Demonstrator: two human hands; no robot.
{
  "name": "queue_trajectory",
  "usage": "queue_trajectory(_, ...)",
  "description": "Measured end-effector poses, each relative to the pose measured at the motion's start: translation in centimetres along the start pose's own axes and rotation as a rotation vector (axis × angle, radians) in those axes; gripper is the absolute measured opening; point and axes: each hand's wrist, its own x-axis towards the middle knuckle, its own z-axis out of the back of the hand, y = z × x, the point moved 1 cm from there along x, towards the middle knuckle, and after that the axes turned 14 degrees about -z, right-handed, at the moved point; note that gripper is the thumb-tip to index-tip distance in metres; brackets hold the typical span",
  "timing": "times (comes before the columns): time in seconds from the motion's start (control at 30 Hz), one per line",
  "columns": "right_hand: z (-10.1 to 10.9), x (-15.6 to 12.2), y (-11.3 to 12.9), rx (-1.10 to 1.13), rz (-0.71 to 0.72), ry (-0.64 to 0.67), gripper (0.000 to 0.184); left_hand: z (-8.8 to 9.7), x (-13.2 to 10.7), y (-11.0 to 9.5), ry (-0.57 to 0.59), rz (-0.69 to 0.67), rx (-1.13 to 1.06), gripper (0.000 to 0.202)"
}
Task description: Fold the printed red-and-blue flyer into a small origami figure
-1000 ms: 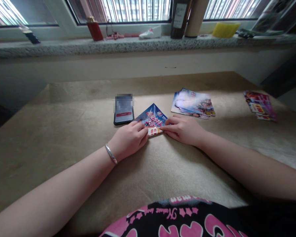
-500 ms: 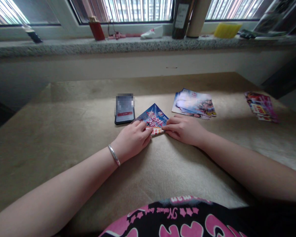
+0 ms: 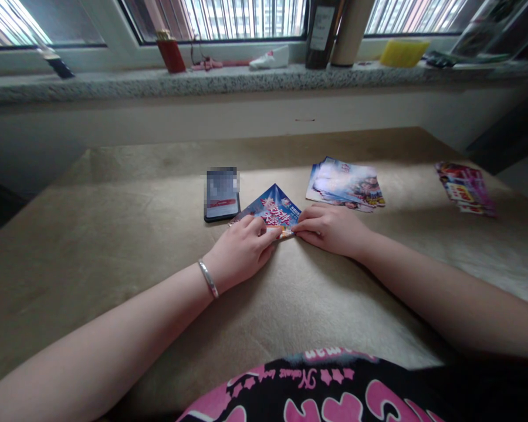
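Observation:
A blue printed paper flyer, folded to a triangle with its point away from me, lies on the table between my hands. A pale strip runs along its near edge. My left hand presses on that edge from the left, fingers bent and thumb toward the middle. At the right corner, my right hand pinches the paper with fingers close together. Parts of both lower corners are hidden under my fingers. Just left of the flyer lies a phone with its screen lit and partly blurred.
A fanned stack of printed flyers lies behind my right hand. Farther right is a pile of pink and red printed papers. Along the back, a stone windowsill holds a red container, a dark bottle and a yellow object.
My left hand has slid slightly right along the flyer's near edge, covering more of the pale strip. My right hand stays at the right corner.

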Motion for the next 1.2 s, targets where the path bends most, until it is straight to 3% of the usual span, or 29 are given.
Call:
queue_trajectory(0.2,-0.2,0.0,-0.3,0.05,-0.015,0.028,0.02,0.0,0.3,-0.3,-0.018,0.033,-0.016,0.031)
queue_trajectory(0.37,-0.4,-0.1,-0.6,0.052,-0.014,0.032,0.02,-0.5,0.3,-0.4,-0.028,-0.035,-0.035,0.035)
queue_trajectory(1.2,-0.1,-0.1,0.0,-0.043,0.096,0.024,0.024,0.6,-0.1,-0.3,0.09,-0.121,0.018,0.049)
